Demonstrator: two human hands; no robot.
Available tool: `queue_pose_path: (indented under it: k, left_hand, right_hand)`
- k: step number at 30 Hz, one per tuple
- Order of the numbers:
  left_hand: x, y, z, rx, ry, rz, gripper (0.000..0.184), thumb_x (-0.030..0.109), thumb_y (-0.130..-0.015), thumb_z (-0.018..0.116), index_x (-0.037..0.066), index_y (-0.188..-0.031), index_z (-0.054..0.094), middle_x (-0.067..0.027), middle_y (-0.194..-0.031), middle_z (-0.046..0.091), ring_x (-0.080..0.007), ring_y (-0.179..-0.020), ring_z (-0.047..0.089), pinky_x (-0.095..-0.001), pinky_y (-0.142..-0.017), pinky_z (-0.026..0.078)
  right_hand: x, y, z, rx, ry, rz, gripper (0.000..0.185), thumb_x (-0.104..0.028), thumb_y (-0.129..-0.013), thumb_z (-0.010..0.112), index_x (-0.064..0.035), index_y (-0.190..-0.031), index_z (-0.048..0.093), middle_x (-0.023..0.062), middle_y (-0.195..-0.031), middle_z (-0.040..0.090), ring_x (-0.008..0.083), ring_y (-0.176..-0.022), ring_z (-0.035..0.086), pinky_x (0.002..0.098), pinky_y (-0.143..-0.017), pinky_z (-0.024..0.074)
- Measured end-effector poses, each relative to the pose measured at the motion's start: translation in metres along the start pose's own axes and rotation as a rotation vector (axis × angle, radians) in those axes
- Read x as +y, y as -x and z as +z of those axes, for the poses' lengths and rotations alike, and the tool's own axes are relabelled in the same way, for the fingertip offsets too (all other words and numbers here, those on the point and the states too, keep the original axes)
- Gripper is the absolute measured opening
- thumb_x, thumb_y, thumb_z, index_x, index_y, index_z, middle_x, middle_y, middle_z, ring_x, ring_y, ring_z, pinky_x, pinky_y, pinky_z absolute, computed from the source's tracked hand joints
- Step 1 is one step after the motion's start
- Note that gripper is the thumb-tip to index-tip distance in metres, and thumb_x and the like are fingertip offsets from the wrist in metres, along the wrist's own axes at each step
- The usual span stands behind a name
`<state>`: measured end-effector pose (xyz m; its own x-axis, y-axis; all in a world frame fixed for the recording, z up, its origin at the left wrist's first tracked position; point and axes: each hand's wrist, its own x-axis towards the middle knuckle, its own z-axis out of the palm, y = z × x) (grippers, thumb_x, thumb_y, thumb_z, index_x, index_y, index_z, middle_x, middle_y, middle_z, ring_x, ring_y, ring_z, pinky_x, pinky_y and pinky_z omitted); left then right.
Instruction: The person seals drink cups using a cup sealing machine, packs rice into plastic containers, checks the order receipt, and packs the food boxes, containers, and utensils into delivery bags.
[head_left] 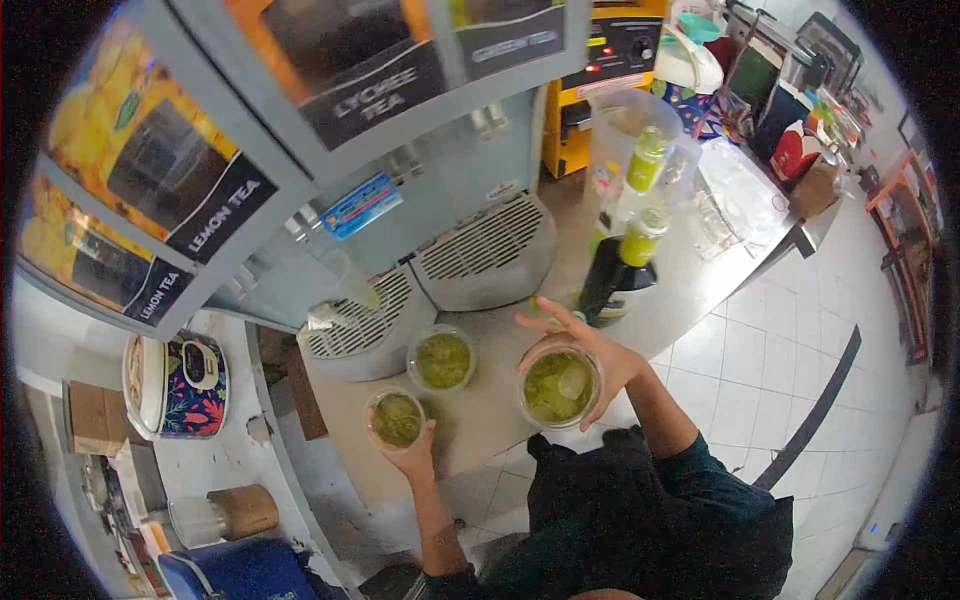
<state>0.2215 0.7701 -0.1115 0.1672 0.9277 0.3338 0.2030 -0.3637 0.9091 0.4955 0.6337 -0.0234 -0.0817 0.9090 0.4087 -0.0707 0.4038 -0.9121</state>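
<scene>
A pale brown counter (345,440) stretched beneath the fingers of the left hand (410,457) and the right hand (600,357), and white floor tiles (790,385) lay to the right of the right fingers, crossed by a black strip (815,410). A grey drinks dispenser (450,165) stood just beyond the fingertips, a flower-patterned rice cooker (200,395) sat well to the left of the left fingers, and a yellow machine (620,45) with a black control panel stood far past the right fingers. The dispenser had two slatted drip trays (485,250) and four tea labels (500,45): two lemon, one lychee, one green. Two bottles with green tops (645,240) stood near the right fingertips, on their far side. There were three clear plastic cups (442,361) of green drink: the left cup (397,418) within the left fingers, the right cup (559,388) within the right fingers, and the middle cup (442,362) just past the left thumb, between the hands. The left thumb and fingers pinched their cup from opposite sides; the right hand curved around its own, two fingers stretched out and spread apart beyond the rim. All three mouths faced upward, each long axis roughly vertical; I could not tell whether the held cups touched the counter.
</scene>
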Motion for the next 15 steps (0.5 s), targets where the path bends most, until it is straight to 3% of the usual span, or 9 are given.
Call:
queue_pose_path:
  k: [4,7,10,12,14,15]
  left_hand:
    - [0.000,0.027,0.013,0.161,0.074,-0.106,0.086,0.012,-0.055,0.077,0.000,-0.123,0.026,-0.0145,-0.124,0.030,-0.0273,-0.113,0.033,-0.0375,-0.097,0.026]
    - [0.007,0.078,0.026,0.494,-0.223,-0.059,0.077,0.013,-0.060,0.075,0.001,-0.121,0.028,-0.0148,-0.122,0.032,-0.0268,-0.111,0.034,-0.0382,-0.094,0.028]
    - [0.063,0.129,0.073,0.583,-0.522,0.070,0.064,0.014,-0.067,0.069,0.002,-0.118,0.031,-0.0153,-0.121,0.033,-0.0240,-0.109,0.036,-0.0373,-0.089,0.032]
    - [0.078,0.161,0.132,0.230,-0.078,0.403,0.047,0.013,-0.071,0.064,0.003,-0.109,0.039,-0.0159,-0.114,0.041,-0.0236,-0.103,0.042,-0.0364,-0.084,0.034]
    - [0.116,0.180,0.201,-0.400,0.025,0.305,0.037,0.010,-0.071,0.061,0.002,-0.104,0.046,-0.0166,-0.106,0.047,-0.0263,-0.100,0.045,-0.0366,-0.086,0.034]
    - [0.161,0.175,0.251,-0.385,-0.008,0.291,0.031,0.009,-0.071,0.061,0.001,-0.098,0.051,-0.0168,-0.101,0.051,-0.0297,-0.098,0.047,-0.0376,-0.088,0.033]
  right_hand:
    - [-0.040,0.034,-0.027,-0.051,0.017,-0.090,0.131,-0.026,-0.040,0.084,-0.0086,-0.132,-0.008,0.0155,-0.105,0.053,0.0302,-0.121,0.028,0.0455,-0.098,0.0144]
    - [-0.070,0.070,-0.060,-0.031,-0.050,-0.123,0.132,-0.024,-0.040,0.084,-0.0092,-0.132,-0.009,0.0170,-0.103,0.053,0.0322,-0.117,0.033,0.0458,-0.098,0.0153]
    - [-0.096,0.116,-0.106,0.001,-0.076,-0.130,0.132,-0.024,-0.040,0.085,-0.0095,-0.131,-0.011,0.0191,-0.102,0.053,0.0338,-0.110,0.041,0.0464,-0.095,0.0219]
    - [-0.110,0.148,-0.142,0.024,-0.101,-0.146,0.133,-0.024,-0.040,0.085,-0.0094,-0.130,-0.012,0.0206,-0.101,0.053,0.0345,-0.104,0.046,0.0461,-0.092,0.0287]
    - [-0.131,0.182,-0.184,0.035,-0.002,-0.095,0.134,-0.025,-0.039,0.085,-0.0090,-0.130,-0.012,0.0215,-0.101,0.053,0.0337,-0.100,0.048,0.0450,-0.088,0.0344]
    - [-0.142,0.197,-0.204,0.044,0.037,-0.073,0.135,-0.025,-0.038,0.085,-0.0088,-0.130,-0.013,0.0220,-0.100,0.052,0.0334,-0.098,0.050,0.0445,-0.086,0.0372]
